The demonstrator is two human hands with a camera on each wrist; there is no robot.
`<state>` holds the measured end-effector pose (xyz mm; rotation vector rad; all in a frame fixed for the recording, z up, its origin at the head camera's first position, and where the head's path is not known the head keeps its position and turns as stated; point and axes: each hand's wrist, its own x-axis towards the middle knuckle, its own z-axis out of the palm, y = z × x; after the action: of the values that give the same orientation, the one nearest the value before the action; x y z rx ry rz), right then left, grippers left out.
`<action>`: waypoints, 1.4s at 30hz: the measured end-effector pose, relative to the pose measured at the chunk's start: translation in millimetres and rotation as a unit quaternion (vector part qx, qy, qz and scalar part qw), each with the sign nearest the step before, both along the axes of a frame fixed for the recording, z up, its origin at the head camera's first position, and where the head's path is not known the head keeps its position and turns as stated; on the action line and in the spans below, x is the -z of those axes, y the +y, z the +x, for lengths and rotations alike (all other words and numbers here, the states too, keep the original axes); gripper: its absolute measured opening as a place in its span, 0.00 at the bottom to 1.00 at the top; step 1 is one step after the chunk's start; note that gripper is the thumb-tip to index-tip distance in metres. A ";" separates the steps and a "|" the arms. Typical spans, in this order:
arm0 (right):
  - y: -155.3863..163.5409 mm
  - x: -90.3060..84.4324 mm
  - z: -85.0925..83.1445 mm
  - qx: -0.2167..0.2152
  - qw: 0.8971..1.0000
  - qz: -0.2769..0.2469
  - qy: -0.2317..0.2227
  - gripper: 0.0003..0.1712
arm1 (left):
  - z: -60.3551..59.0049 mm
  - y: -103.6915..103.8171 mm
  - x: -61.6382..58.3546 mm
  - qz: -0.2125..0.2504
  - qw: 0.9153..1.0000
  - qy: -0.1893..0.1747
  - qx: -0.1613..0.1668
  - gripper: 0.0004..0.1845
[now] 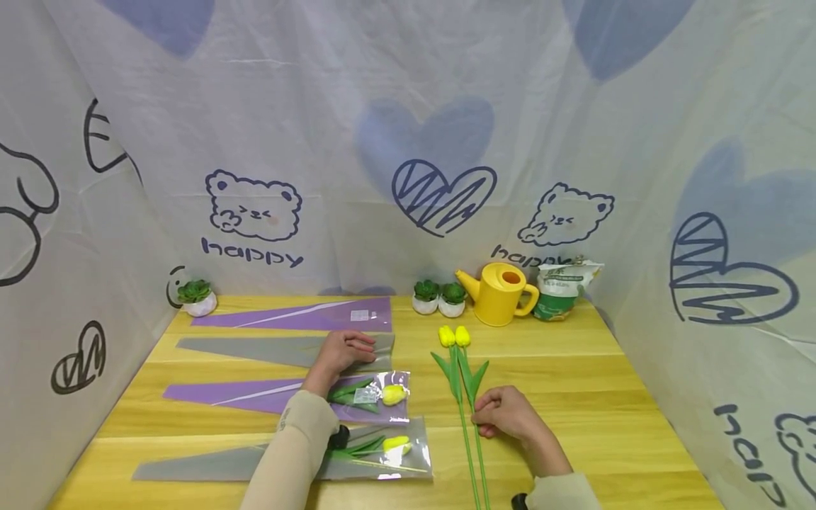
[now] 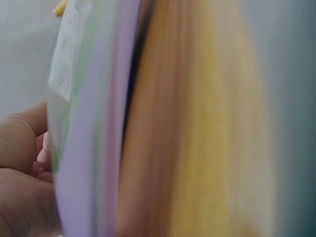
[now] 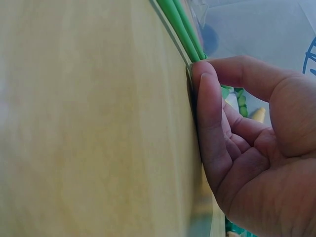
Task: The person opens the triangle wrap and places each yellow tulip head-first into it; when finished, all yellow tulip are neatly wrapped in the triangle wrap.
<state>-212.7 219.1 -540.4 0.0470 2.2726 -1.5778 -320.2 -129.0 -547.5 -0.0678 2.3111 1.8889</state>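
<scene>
Two yellow tulips [image 1: 454,336] lie side by side on the wooden table [image 1: 605,397], their long green stems [image 1: 470,446] running toward me. My right hand [image 1: 503,416] pinches the stems [image 3: 180,25] between thumb and fingers [image 3: 210,123], low on the tabletop. My left hand [image 1: 344,352] rests with fingers laid over the wide end of an empty grey sleeve [image 1: 255,349]. Nearer me lie a purple sleeve [image 1: 255,395] and a grey sleeve [image 1: 210,464], each holding one yellow tulip. The left wrist view is blurred, showing my palm [image 2: 22,177] beside a sleeve edge [image 2: 84,148].
Another empty purple sleeve [image 1: 299,314] lies at the back. Along the far edge stand a yellow watering can [image 1: 500,292], a green and white bag [image 1: 564,289], two small potted plants [image 1: 438,297] and one more [image 1: 196,297] at the left. Printed fabric walls enclose the table.
</scene>
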 end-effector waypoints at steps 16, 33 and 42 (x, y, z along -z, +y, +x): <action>1.2 2.1 0.4 0.000 1.000 0.001 0.001 0.10 | -0.1 -0.4 2.6 -0.025 0.999 0.019 0.010 0.16; 1.5 2.4 -0.2 -0.005 1.000 -0.004 0.003 0.10 | 2.4 -2.6 6.1 -0.015 0.999 0.034 0.033 0.15; 1.3 2.5 -0.3 -0.006 1.000 -0.005 0.001 0.10 | 1.6 -2.9 6.2 -0.023 0.998 0.037 0.040 0.13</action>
<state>-213.1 220.4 -542.9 0.0304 2.2632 -1.5834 -318.6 -131.8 -553.6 0.0899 2.3672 1.8307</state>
